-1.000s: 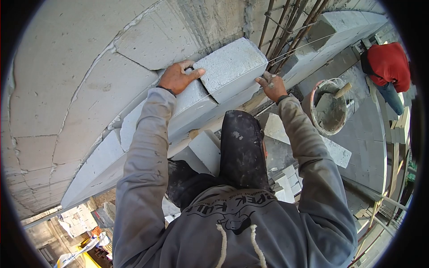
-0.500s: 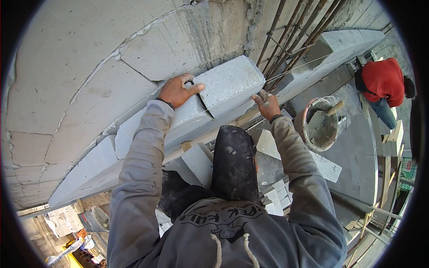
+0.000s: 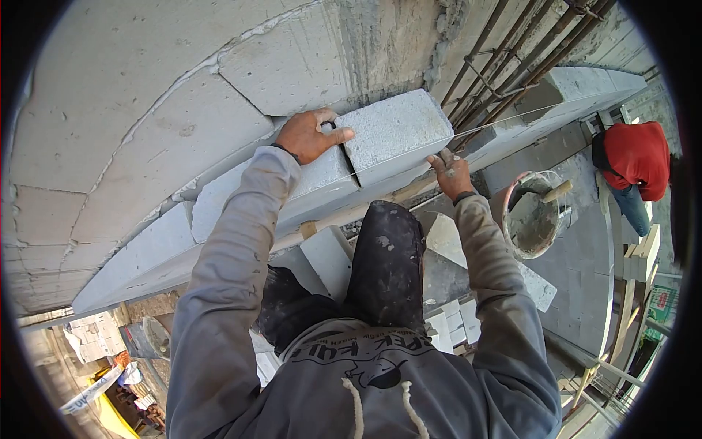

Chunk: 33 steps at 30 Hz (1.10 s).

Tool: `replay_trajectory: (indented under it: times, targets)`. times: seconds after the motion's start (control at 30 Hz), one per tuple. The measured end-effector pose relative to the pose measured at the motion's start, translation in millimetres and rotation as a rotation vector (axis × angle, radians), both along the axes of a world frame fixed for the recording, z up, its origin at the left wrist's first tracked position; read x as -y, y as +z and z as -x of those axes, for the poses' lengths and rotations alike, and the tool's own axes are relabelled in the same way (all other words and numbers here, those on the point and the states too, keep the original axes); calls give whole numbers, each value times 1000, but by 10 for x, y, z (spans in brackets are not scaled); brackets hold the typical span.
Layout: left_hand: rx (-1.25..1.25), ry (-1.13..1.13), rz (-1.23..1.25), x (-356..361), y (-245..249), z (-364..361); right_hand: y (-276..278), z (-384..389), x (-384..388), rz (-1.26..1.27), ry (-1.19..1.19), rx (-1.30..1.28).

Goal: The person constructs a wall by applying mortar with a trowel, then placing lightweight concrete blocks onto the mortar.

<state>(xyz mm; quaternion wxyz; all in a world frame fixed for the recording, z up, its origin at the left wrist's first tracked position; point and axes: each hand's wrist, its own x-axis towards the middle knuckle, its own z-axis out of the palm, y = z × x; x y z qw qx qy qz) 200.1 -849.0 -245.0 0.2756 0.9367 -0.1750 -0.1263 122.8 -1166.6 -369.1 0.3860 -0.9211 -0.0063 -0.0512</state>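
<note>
Block, one, at the right end of a row beside the far wall; three other blocks stand to its left. Left hand: thumb on the block's left end. Right hand: fingers at its near right corner. Whether either hand grips cannot be told. Right: one bucket, one person in red.

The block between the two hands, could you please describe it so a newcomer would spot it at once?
Start at the steel bars, top right. Just below-left, the pale block lies between left hand and right hand. A dark gap marks its left end; no other block sits between the hands.
</note>
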Motion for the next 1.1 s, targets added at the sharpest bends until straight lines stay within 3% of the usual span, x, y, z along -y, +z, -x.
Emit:
replay_trajectory:
  times: [0.53, 0.6, 0.67, 0.73, 0.8, 0.83, 0.9, 1.03, 1.1]
  targets:
    - [19, 1, -22, -21, -130, -37, 71, 100, -31, 11, -40, 14]
    - [-15, 12, -38, 12, -21, 2, 216, 153, -105, -16, -60, 87]
    - [-59, 24, -55, 11, 4, 22, 498, 287, -126, -72, -248, 208]
    - [-48, 15, -49, 10, -38, -9, 923, 395, -242, -130, -304, 107]
    - [-157, 27, -50, 22, 2, 3, 1126, 396, -322, -78, -279, 467]
    - [-95, 25, -55, 19, -10, 13, 1261, 378, -394, -80, -280, 460]
    - [-27, 15, -65, 29, 14, 1, 1490, 213, -536, 66, -29, 616]
    - [-165, 13, -21, 30, 34, 6, 1349, -154, -664, 288, 166, 504]
    - [-60, 22, -42, 23, 7, 0, 1366, -220, -700, 499, 162, 205]
